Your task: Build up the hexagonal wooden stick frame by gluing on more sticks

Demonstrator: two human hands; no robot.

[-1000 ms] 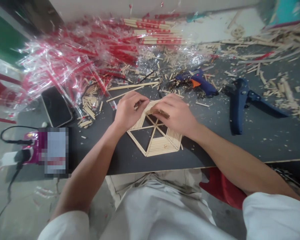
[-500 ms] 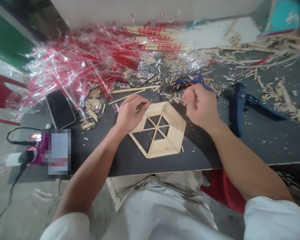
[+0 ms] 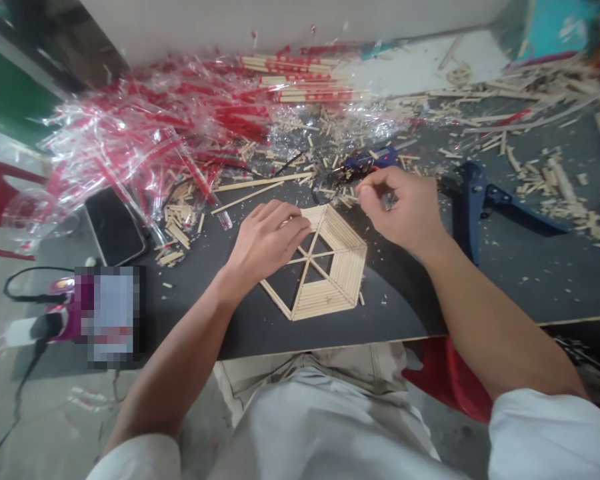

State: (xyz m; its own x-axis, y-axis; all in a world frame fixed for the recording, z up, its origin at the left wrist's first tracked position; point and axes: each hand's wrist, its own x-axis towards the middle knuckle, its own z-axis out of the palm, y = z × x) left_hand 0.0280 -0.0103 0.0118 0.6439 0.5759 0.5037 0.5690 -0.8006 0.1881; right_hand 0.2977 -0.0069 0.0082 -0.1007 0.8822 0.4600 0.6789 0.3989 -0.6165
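On the dark table lies a hexagonal frame of wooden sticks (image 3: 347, 267), with spokes meeting in the middle and rows of sticks filling several of its sections. My left hand (image 3: 267, 240) is at its upper left side, fingers bent together over the edge and hiding that part. Just off the upper right corner, my right hand (image 3: 403, 210) is raised with thumb and forefinger pinched; anything between them is too small to make out. Behind the right hand lies a blue glue gun (image 3: 370, 159), partly covered. A blue hand cutter (image 3: 473, 207) rests to the right.
A heap of red and clear plastic wrappers (image 3: 145, 133) fills the back left, beside bundled chopsticks (image 3: 305, 97). Cut stick pieces (image 3: 177, 227) litter the table (image 3: 190, 320). A phone (image 3: 114, 227) and a purple power socket (image 3: 73, 307) with cables sit at left.
My left hand has shifted slightly right and down over the frame, its fingers covering more of the upper left section. My right hand has turned, its pinched fingertips now showing. The view shifted slightly.
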